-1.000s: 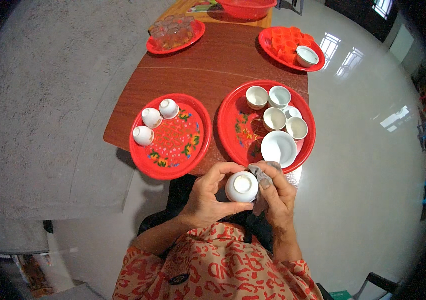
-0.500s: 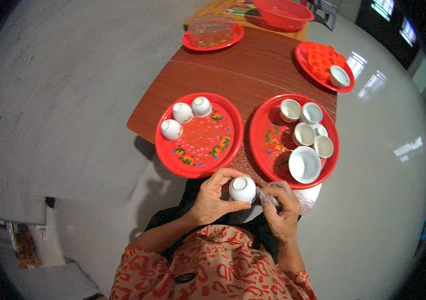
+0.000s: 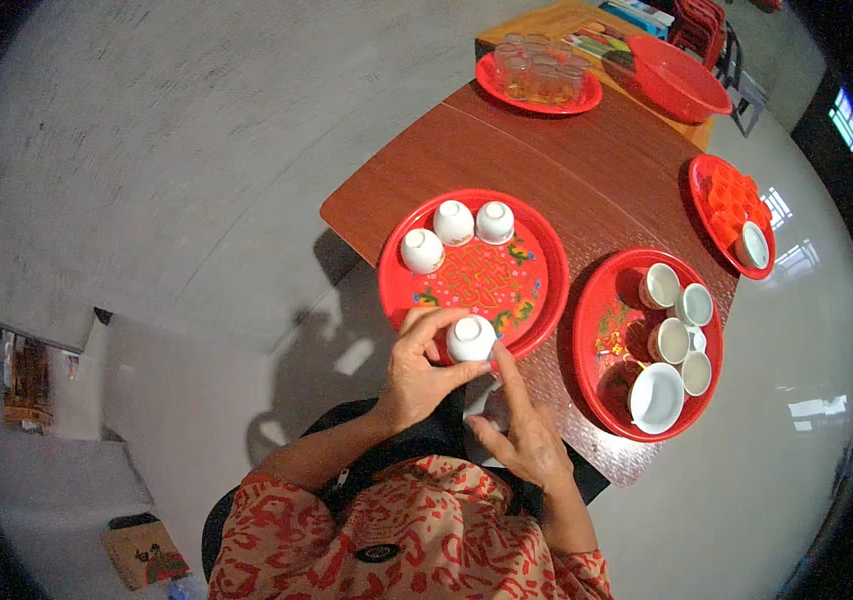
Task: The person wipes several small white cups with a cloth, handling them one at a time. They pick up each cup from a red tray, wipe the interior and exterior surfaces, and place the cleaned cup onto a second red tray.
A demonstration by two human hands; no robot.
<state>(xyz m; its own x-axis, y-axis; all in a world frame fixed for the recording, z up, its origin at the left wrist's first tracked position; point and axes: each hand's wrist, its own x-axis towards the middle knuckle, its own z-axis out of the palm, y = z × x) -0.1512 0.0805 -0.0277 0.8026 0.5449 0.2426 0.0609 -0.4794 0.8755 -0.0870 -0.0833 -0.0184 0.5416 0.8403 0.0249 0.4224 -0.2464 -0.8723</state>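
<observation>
My left hand (image 3: pixel 421 368) grips a small white teacup (image 3: pixel 471 339) turned bottom up, thumb and fingers around its sides, over the near rim of the left red tray (image 3: pixel 398 310). My right hand (image 3: pixel 529 445) is just right of it, index finger stretched up to the cup's rim and thumb apart. A pale patch shows between that thumb and finger; I cannot tell whether it is cloth or floor. Three upturned white cups (image 3: pixel 453 223) stand along the tray's far left side. On the right red tray (image 3: pixel 591 385) are several upright cups (image 3: pixel 668 341) and a larger white bowl (image 3: pixel 656 398).
Both trays rest on a brown wooden table (image 3: pixel 506 150). Farther off, a red plate (image 3: pixel 486 85) carries clear glasses (image 3: pixel 543 75). At the right edge, another red dish (image 3: pixel 703 215) holds orange cups (image 3: pixel 734 200) and a white cup (image 3: pixel 752 244). A red basin (image 3: pixel 681 80) is behind.
My left hand has brought the cup forward to the left tray's near rim. The right hand's fingers have straightened, and the grey cloth it held no longer shows plainly. The view has shifted.
</observation>
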